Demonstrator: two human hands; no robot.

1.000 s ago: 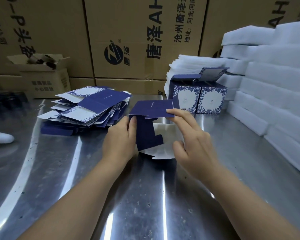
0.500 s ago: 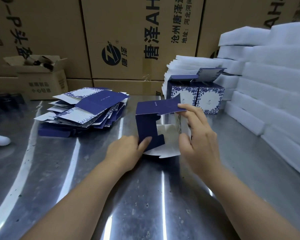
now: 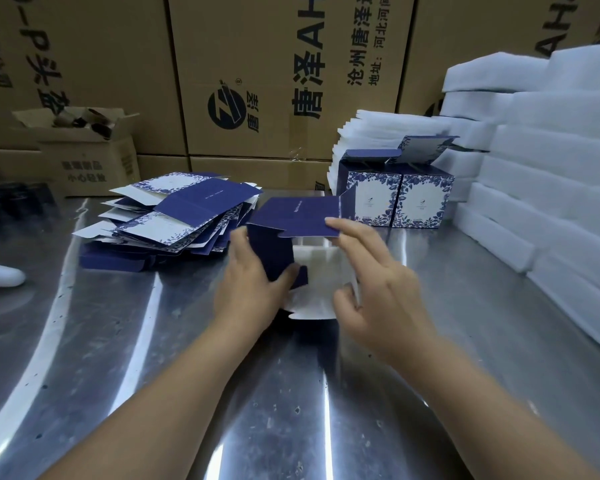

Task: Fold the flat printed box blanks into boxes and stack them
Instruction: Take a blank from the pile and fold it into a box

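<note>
Left hand (image 3: 253, 289) risen from box (image 3: 298, 216) base, fingers gripping left wall; right hand (image 3: 378, 299) fingers hold top flap edge, right wall. Pile (image 3: 174, 216) left, apart.

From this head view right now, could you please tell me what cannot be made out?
Head view only:
Right wall of the half-folded box: hidden behind the right hand; whether that hand pinches it is unclear.
Its left side: covered by the left hand.
Small print on the finished boxes: too small.
Contents of the open carton: blurred and dark.
The white object: cut off by the left edge.
</note>
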